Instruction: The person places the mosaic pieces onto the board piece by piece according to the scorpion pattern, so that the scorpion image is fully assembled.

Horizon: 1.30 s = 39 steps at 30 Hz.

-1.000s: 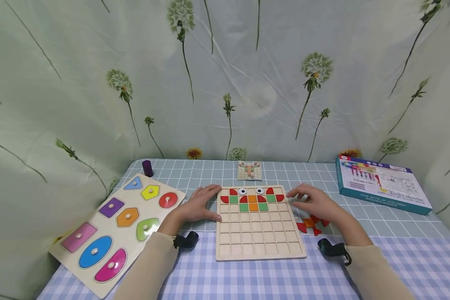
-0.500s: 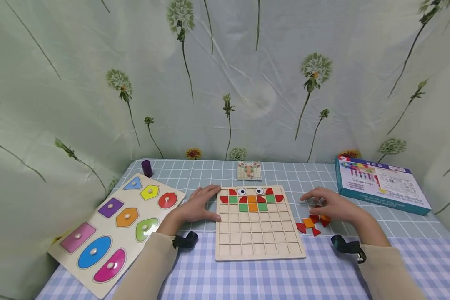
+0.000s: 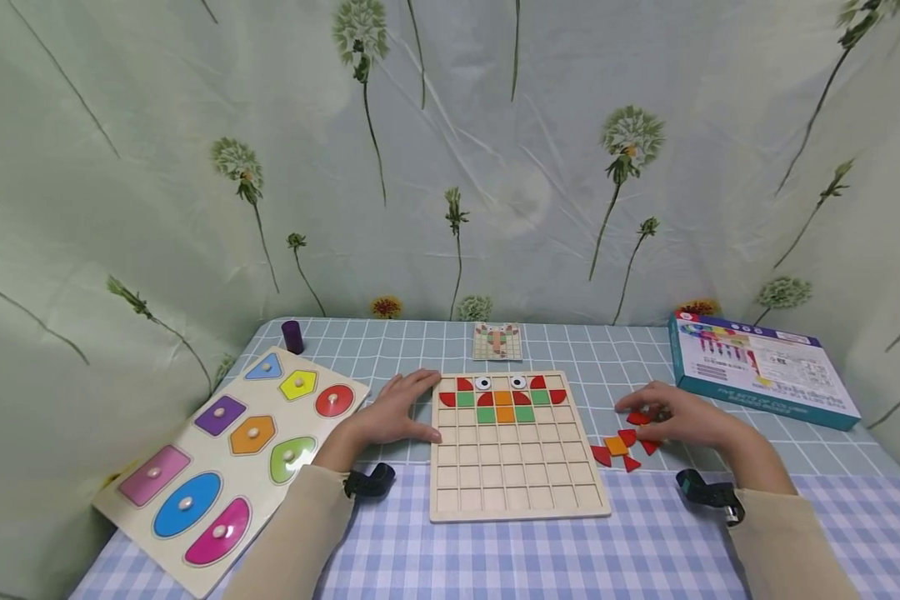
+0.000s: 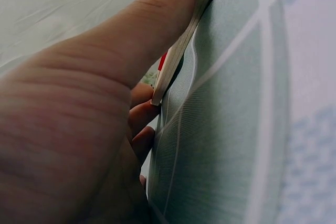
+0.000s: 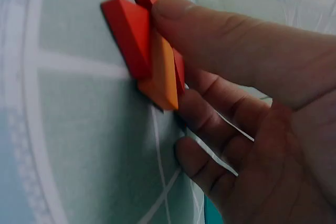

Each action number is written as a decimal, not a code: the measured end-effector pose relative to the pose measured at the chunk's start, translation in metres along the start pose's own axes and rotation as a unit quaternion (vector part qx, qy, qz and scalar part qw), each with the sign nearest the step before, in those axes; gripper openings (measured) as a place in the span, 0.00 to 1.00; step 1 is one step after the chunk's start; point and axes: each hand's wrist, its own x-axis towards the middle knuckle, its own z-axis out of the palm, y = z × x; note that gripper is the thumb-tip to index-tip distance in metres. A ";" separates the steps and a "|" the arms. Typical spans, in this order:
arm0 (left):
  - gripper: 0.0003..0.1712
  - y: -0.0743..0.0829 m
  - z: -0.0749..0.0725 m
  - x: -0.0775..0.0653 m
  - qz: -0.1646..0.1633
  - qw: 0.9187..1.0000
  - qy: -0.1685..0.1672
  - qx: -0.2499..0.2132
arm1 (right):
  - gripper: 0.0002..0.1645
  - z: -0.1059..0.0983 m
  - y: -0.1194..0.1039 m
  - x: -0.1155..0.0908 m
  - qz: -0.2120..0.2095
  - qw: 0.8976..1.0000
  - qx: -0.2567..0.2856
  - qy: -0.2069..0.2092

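A wooden grid board (image 3: 521, 475) lies on the table, its upper rows partly filled with red, green and orange tiles (image 3: 504, 398) and two eye tiles (image 3: 518, 382). My left hand (image 3: 393, 412) rests at its left side, thumb on the edge and fingertips by the top corner; in the left wrist view the thumb covers part of the board's edge (image 4: 176, 61). Right of the board, my right hand (image 3: 678, 421) is over a small pile of loose pieces. In the right wrist view its thumb tip is right at a red piece (image 5: 128, 38) and an orange piece (image 5: 167, 72), fingers spread behind them.
A knobbed shape puzzle (image 3: 270, 392) lies slanted at the left, a purple cylinder (image 3: 292, 337) behind it. A small pattern card (image 3: 497, 342) sits beyond the board. At the back right is a flat teal-sided box (image 3: 765, 367). A patterned curtain (image 3: 532, 183) hangs behind the table.
My right hand has moved away from the board's upper right edge, rightward and down to the loose pieces. My left hand has stayed at the board's left side.
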 end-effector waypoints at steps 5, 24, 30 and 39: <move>0.58 0.000 0.000 0.000 -0.002 1.000 0.000 -0.002 | 0.22 -0.001 0.004 0.000 0.004 1.000 0.005 0.002; 0.58 -0.001 0.000 0.001 0.003 1.000 0.000 -0.001 | 0.11 0.002 -0.003 0.004 0.023 1.000 0.006 0.015; 0.58 -0.001 0.000 0.001 0.005 1.000 0.002 -0.001 | 0.10 0.005 -0.003 0.008 0.025 0.999 0.004 0.024; 0.58 -0.001 0.001 0.001 0.002 1.000 0.001 -0.002 | 0.08 0.011 -0.012 0.014 0.021 0.997 0.006 0.072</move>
